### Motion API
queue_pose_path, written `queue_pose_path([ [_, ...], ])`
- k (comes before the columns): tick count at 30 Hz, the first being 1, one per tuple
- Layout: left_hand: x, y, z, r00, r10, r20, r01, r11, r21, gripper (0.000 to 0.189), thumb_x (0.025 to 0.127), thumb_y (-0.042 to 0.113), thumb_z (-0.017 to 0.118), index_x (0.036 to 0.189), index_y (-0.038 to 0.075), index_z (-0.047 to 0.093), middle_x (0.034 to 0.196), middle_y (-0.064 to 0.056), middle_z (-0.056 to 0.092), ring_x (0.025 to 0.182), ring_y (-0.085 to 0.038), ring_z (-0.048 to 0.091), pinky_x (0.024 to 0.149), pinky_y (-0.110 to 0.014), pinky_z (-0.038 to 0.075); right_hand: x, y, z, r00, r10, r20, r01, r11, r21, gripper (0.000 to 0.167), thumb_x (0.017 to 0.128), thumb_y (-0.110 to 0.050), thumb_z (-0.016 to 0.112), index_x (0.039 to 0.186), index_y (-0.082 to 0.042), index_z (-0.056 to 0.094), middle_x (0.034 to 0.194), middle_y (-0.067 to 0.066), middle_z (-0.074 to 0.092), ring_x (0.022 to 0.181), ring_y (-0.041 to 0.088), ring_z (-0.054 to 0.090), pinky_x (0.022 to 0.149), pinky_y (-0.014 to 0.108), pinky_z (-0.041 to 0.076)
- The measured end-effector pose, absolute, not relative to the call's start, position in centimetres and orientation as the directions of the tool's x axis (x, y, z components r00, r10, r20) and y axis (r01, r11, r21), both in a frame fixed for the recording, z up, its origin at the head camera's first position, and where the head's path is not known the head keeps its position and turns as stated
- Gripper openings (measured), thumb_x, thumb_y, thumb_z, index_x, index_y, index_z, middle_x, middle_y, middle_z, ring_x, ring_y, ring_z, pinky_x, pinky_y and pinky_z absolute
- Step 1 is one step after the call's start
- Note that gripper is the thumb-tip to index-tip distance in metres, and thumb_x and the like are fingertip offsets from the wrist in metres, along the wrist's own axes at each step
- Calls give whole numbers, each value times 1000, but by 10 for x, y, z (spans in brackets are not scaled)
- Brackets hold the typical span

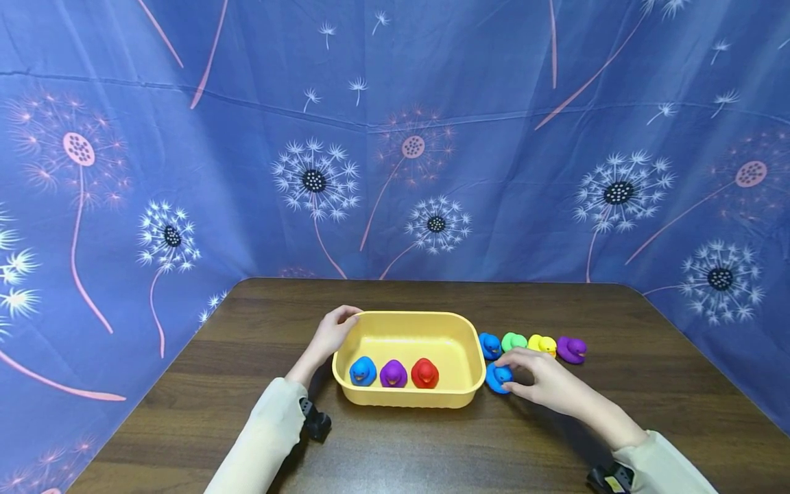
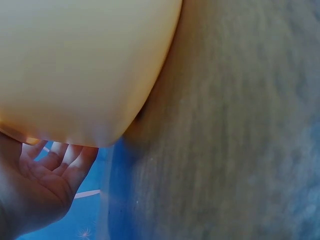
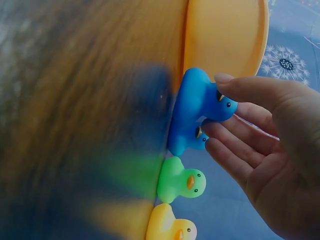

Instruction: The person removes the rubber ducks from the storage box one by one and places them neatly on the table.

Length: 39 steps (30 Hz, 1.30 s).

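A yellow plastic tub (image 1: 410, 398) sits mid-table. Inside, along its front, stand a blue rubber duck (image 1: 363, 372), a purple rubber duck (image 1: 393, 374) and a red rubber duck (image 1: 425, 374). My left hand (image 1: 331, 334) holds the tub by its back left rim; the left wrist view has its fingers partly hidden behind the wall. Just right of the tub, my right hand (image 1: 546, 383) pinches another blue rubber duck (image 3: 192, 97) by the head between thumb and fingers. This duck is low, close over the tabletop.
Behind the right hand, a row of rubber ducks runs rightward from the tub: blue (image 1: 490, 346), green (image 1: 513, 342), yellow (image 1: 542, 344) and purple (image 1: 572, 350). The brown wooden table (image 1: 395, 453) ends at a blue dandelion-print cloth (image 1: 370, 206) hanging behind.
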<state>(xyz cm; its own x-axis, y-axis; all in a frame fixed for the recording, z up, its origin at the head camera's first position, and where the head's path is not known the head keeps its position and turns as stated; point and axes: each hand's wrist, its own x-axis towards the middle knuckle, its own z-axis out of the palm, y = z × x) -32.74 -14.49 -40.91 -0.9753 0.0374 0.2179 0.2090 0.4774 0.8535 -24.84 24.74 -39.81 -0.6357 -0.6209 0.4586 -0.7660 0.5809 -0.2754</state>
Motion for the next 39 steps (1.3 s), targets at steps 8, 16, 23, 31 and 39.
queue_pose_path([
  [8, -328, -145, -410, -973, 35, 228, 217, 477, 852, 22, 94, 15, 53, 110, 4, 64, 106, -14, 65, 96, -24, 59, 82, -34, 47, -251, 250, -402, -659, -622, 424, -750, 584, -309, 30, 74, -10, 78, 101, -8, 65, 96, 0, 66, 83, 10, 62, 73, 29, 52],
  [16, -327, -145, -410, -974, 39, 223, 214, 471, 856, 22, 94, 16, 53, 110, 4, 64, 105, -13, 65, 94, -23, 59, 80, -34, 47, -250, 250, -401, -718, -596, 359, -696, 625, -355, 30, 75, -13, 77, 103, -9, 65, 98, 0, 66, 85, 10, 61, 74, 30, 53],
  [23, -328, -144, -411, -974, 28, 225, 212, 464, 860, 22, 94, 16, 54, 109, 4, 65, 104, -13, 66, 93, -23, 59, 78, -30, 46, -250, 250, -402, -729, -587, 352, -684, 633, -362, 34, 75, -13, 77, 106, -7, 64, 99, 1, 66, 85, 9, 61, 74, 29, 52],
  [31, -329, -144, -413, -977, 11, 213, 194, 464, 864, 21, 93, 16, 54, 108, 5, 65, 104, -12, 66, 93, -23, 59, 77, -29, 45, -250, 250, -405, -713, -580, 395, -700, 625, -345, 36, 76, -14, 76, 109, -7, 63, 98, -2, 65, 85, 7, 61, 74, 28, 51],
  [39, -327, -143, -411, -977, 11, 212, 192, 473, 860, 22, 93, 17, 54, 109, 6, 65, 105, -11, 66, 94, -22, 59, 79, -31, 46, -249, 249, -403, -710, -571, 412, -700, 636, -325, 33, 76, -13, 76, 107, -7, 65, 99, 0, 67, 87, 12, 64, 76, 29, 52],
])
